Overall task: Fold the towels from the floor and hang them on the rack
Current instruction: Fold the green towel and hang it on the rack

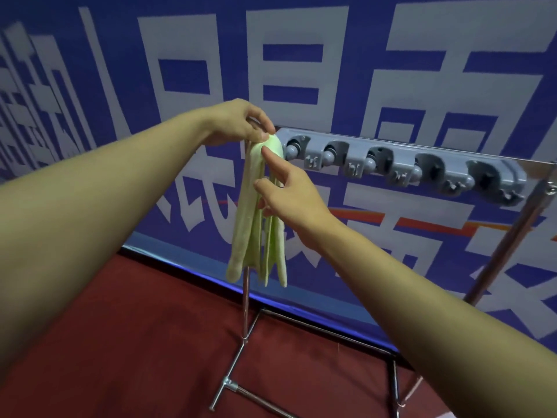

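A pale green towel [250,224], folded into long narrow layers, hangs down from the left end of the grey clip rack [401,167]. My left hand [238,122] pinches the towel's top fold right at that end of the rack. My right hand [286,191] is just below, its index finger touching the towel near the top and the other fingers loosely spread against the hanging layers. The rack is a grey plastic bar with several roller clips, mounted on a metal stand.
The stand's chrome poles [245,306] and floor feet [232,384] spread over the dark red carpet [120,342] below the towel. A second pole [509,239] rises at the right. A blue banner [301,70] with large white characters fills the background.
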The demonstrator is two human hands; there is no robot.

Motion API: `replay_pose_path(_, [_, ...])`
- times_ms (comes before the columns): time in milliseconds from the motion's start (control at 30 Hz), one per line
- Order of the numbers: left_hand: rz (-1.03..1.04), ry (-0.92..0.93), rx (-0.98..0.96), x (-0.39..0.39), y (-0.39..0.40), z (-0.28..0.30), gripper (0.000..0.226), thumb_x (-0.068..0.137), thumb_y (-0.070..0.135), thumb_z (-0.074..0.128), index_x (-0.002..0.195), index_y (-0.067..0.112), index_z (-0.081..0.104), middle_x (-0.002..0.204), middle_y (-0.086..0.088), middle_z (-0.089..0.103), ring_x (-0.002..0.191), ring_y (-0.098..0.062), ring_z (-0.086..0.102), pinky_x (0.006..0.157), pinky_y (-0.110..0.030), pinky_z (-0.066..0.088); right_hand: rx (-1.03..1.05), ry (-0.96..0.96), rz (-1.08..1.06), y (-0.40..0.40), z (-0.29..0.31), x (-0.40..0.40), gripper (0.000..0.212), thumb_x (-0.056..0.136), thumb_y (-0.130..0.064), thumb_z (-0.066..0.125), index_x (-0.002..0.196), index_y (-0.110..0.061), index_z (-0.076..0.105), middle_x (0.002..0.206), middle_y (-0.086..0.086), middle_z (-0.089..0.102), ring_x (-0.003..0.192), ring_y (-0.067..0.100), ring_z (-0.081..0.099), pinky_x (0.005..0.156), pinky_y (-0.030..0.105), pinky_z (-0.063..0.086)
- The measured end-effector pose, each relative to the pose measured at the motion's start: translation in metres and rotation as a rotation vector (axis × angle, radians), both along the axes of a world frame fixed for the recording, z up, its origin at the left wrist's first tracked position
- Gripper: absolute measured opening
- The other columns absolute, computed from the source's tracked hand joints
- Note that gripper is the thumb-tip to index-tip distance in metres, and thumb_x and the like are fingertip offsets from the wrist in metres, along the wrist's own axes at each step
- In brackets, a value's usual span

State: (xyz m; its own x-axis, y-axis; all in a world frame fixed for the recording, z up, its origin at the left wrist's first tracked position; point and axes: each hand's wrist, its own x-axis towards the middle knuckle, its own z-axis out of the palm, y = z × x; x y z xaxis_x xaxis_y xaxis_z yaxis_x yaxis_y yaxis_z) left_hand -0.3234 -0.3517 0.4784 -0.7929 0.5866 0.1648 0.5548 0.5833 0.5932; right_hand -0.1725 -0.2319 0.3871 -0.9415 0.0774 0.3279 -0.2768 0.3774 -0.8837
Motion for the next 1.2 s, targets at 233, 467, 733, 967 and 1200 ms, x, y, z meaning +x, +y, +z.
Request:
replay_pose_path(233, [-0.042,0.137,-0.062,-0.019,0.009,-0.012,0.02,0.101,0.013,0.064,0.116,0.018,0.075,0.112,0.001,0.071,0.105,-0.017,0.067,0.083,-0.024,0.054,0.035,-0.055,-0.011,-0.009,-0.004,-0.015,0.072,0.098,-0.018,0.052,0.16,-0.036,0.02,0.12,-0.004,0.055,0.079,0.016,0.073,0.076,0.035,0.064])
replay_pose_path(467, [-0.113,0.262,-0.167,-0.022,0.018,-0.012,0.015,0.098,0.015,0.067,0.107,0.021,0.078,0.098,0.008,0.073,0.09,-0.011,0.07,0.077,-0.026,0.057,0.091,-0.047,-0.031,-0.007,-0.006,-0.019,0.073,0.098,-0.021,0.051,0.16,-0.039,0.018,0.113,0.003,0.067,0.077,0.012,0.074,0.081,0.04,0.064])
replay_pose_path(733, [-0.144,0.346,-0.234,-0.014,0.015,-0.02,0.021,0.1,0.011,0.063,0.105,0.026,0.076,0.091,0.019,0.061,0.081,-0.003,0.057,0.068,-0.019,0.042,0.07,-0.096,-0.014,-0.005,-0.021,-0.013,0.076,0.098,-0.018,0.05,0.161,-0.041,0.013,0.129,0.003,0.059,0.083,0.014,0.075,0.08,0.037,0.064])
replay_pose_path(967, [-0.145,0.359,-0.317,-0.007,0.012,-0.022,0.022,0.101,0.013,0.063,0.112,0.027,0.075,0.1,0.007,0.066,0.093,-0.012,0.062,0.076,-0.028,0.048,0.102,-0.084,0.003,-0.001,-0.019,0.002,0.075,0.099,-0.017,0.05,0.16,-0.043,0.014,0.157,0.003,0.042,0.083,0.013,0.075,0.077,0.032,0.064])
replay_pose_path(1200, [-0.048,0.596,-0.472,0.017,0.009,-0.038,0.043,0.096,0.02,0.069,0.129,0.047,0.064,0.132,0.003,0.051,0.124,-0.024,0.04,0.104,-0.05,0.041,0.202,-0.1,0.026,0.008,-0.018,0.028,0.076,0.099,-0.017,0.049,0.16,-0.043,0.013,0.158,0.003,0.043,0.077,0.012,0.075,0.085,0.04,0.062])
